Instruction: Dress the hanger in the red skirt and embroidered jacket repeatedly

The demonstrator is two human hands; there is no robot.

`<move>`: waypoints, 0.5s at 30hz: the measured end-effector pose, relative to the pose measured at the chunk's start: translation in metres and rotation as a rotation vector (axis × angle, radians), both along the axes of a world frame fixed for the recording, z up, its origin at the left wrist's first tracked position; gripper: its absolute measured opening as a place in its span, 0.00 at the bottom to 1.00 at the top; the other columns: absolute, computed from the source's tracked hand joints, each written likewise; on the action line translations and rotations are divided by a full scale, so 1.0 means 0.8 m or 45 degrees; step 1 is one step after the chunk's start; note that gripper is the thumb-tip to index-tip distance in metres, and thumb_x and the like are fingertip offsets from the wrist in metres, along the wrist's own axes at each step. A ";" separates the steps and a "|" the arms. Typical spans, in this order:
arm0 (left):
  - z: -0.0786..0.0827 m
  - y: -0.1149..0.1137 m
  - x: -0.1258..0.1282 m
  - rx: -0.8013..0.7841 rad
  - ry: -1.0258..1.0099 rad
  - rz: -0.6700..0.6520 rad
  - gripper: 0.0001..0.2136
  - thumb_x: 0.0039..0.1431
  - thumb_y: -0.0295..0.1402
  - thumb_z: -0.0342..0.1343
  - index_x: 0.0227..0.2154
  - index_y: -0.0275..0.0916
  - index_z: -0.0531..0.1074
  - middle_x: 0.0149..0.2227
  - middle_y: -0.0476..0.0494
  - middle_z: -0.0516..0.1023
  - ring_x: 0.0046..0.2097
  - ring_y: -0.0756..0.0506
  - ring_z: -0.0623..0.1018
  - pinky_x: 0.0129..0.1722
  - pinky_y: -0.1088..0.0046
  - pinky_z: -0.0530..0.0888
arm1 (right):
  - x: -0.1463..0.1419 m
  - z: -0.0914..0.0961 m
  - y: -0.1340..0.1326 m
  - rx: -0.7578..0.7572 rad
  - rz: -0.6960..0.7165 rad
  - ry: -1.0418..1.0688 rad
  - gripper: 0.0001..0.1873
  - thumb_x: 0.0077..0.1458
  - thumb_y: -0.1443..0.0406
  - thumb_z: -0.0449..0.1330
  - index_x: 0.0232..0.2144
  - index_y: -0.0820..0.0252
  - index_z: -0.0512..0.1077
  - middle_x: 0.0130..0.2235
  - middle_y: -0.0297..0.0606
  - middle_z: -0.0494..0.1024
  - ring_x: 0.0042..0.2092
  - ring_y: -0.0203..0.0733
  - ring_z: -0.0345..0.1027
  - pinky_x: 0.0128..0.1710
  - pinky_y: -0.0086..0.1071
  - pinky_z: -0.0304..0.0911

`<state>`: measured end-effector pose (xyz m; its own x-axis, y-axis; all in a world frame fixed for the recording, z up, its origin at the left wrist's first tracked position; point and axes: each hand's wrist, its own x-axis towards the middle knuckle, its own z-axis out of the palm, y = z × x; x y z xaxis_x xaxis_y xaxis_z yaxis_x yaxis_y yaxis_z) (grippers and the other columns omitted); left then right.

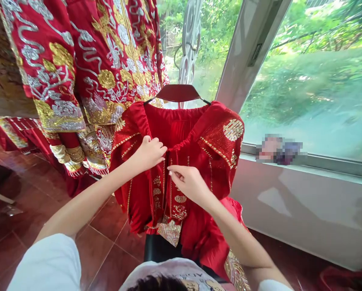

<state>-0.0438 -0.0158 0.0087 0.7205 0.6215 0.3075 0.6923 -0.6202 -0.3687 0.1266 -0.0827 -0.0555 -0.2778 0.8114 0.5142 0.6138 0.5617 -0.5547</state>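
Observation:
A red garment (211, 141) with gold trim and a gold emblem hangs on a dark red hanger (177, 93) in front of me. My left hand (149, 152) is closed, pinching the left front edge near the collar. My right hand (187, 180) is closed too, gripping the right front edge just below. The two hands sit close together at the garment's front opening. The lower part of the garment drapes down toward a dark seat (159, 249).
A heavily embroidered red, gold and silver robe (87, 60) hangs at upper left. A large window (314, 81) with a white sill (305, 165) runs along the right. Reddish floor tiles (47, 190) lie below. A person's head (163, 283) shows at the bottom edge.

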 end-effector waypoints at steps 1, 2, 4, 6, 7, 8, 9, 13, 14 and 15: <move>0.001 0.002 0.003 -0.045 0.038 0.003 0.08 0.62 0.30 0.50 0.35 0.33 0.74 0.37 0.36 0.79 0.45 0.38 0.73 0.43 0.60 0.56 | -0.016 -0.010 0.011 -0.059 -0.106 0.048 0.13 0.59 0.67 0.52 0.41 0.61 0.75 0.32 0.39 0.80 0.30 0.38 0.71 0.33 0.30 0.62; 0.004 0.004 0.004 -0.109 0.057 -0.008 0.09 0.63 0.28 0.49 0.31 0.34 0.73 0.35 0.38 0.79 0.43 0.40 0.72 0.42 0.61 0.56 | -0.028 -0.018 0.022 -0.090 -0.197 0.104 0.13 0.59 0.67 0.52 0.42 0.62 0.75 0.33 0.41 0.80 0.31 0.39 0.71 0.34 0.30 0.62; 0.013 0.005 0.000 -0.251 0.062 -0.052 0.12 0.64 0.28 0.47 0.28 0.35 0.73 0.33 0.40 0.78 0.41 0.42 0.72 0.41 0.62 0.54 | -0.039 -0.030 0.037 -0.121 -0.269 0.259 0.14 0.61 0.64 0.51 0.39 0.63 0.75 0.34 0.42 0.80 0.31 0.40 0.71 0.34 0.30 0.61; 0.023 0.002 -0.006 -0.361 0.057 -0.112 0.12 0.64 0.28 0.46 0.29 0.36 0.72 0.33 0.42 0.78 0.40 0.43 0.71 0.40 0.63 0.53 | -0.042 -0.034 0.042 -0.156 -0.215 0.448 0.15 0.61 0.60 0.51 0.34 0.62 0.74 0.31 0.40 0.79 0.28 0.38 0.69 0.31 0.29 0.60; 0.026 0.000 -0.008 -0.397 0.050 -0.133 0.12 0.64 0.28 0.45 0.29 0.36 0.72 0.33 0.42 0.78 0.40 0.43 0.70 0.39 0.64 0.53 | -0.042 -0.034 0.041 -0.167 -0.185 0.532 0.16 0.60 0.59 0.51 0.32 0.62 0.74 0.28 0.39 0.78 0.27 0.37 0.68 0.30 0.29 0.59; 0.029 -0.002 -0.009 -0.424 0.039 -0.142 0.12 0.64 0.28 0.45 0.30 0.37 0.73 0.33 0.43 0.78 0.40 0.44 0.70 0.39 0.64 0.53 | -0.042 -0.032 0.038 -0.166 -0.173 0.599 0.16 0.60 0.58 0.52 0.30 0.62 0.73 0.26 0.37 0.77 0.26 0.36 0.66 0.29 0.28 0.58; 0.031 -0.005 -0.009 -0.446 0.026 -0.142 0.12 0.64 0.28 0.45 0.31 0.37 0.73 0.33 0.43 0.78 0.40 0.44 0.70 0.40 0.64 0.52 | -0.042 -0.030 0.035 -0.150 -0.179 0.644 0.16 0.59 0.58 0.52 0.28 0.62 0.73 0.24 0.36 0.76 0.24 0.35 0.64 0.28 0.28 0.57; 0.035 -0.015 -0.006 -0.433 -0.022 -0.118 0.12 0.63 0.28 0.45 0.32 0.38 0.75 0.33 0.45 0.78 0.40 0.45 0.70 0.43 0.63 0.52 | -0.047 -0.031 0.028 -0.113 -0.190 0.716 0.17 0.56 0.57 0.53 0.24 0.62 0.72 0.20 0.31 0.69 0.22 0.32 0.54 0.25 0.28 0.50; 0.037 -0.017 -0.007 -0.396 -0.033 -0.126 0.13 0.63 0.28 0.45 0.31 0.38 0.75 0.33 0.45 0.78 0.40 0.45 0.70 0.44 0.63 0.52 | -0.048 -0.039 0.028 -0.139 -0.171 0.713 0.17 0.56 0.57 0.53 0.23 0.62 0.71 0.19 0.31 0.68 0.22 0.32 0.53 0.25 0.28 0.49; 0.040 -0.019 -0.010 -0.355 -0.045 -0.139 0.13 0.63 0.28 0.45 0.31 0.39 0.75 0.32 0.45 0.78 0.39 0.45 0.70 0.45 0.62 0.52 | -0.049 -0.049 0.028 -0.189 -0.162 0.680 0.18 0.56 0.56 0.53 0.21 0.62 0.70 0.19 0.31 0.67 0.22 0.32 0.52 0.25 0.28 0.49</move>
